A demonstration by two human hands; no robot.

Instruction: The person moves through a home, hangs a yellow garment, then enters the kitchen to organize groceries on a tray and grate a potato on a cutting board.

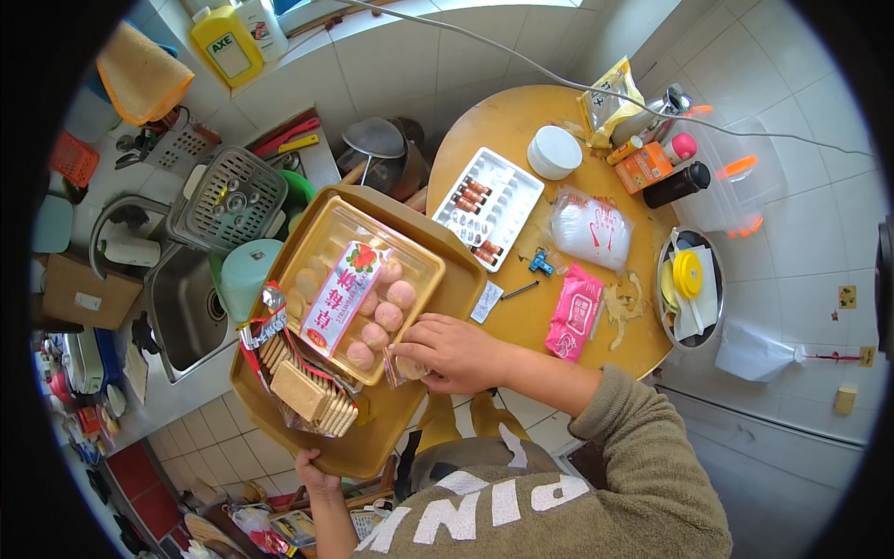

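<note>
My left hand (318, 473) grips the near edge of a brown plastic tray (377, 451), which is held over the floor beside the round table. On the tray lies a clear-lidded box of round pink pastries (388, 316) with a strawberry-printed label (346, 297). Left of my right hand, an opened packet of rectangular biscuits (300, 391) rests on the tray. My right hand (450, 353) is at the near right corner of the pastry box, with its fingers on a small clear-wrapped item (408, 368); what is inside is hard to tell.
The round wooden table (482, 119) holds a white tray of small vials (513, 202), a white tub (554, 151), a pink wipes pack (575, 312) and a black bottle (676, 184). To the left are a steel sink (188, 314) and a dish rack (234, 199). A cable (489, 50) hangs across the view.
</note>
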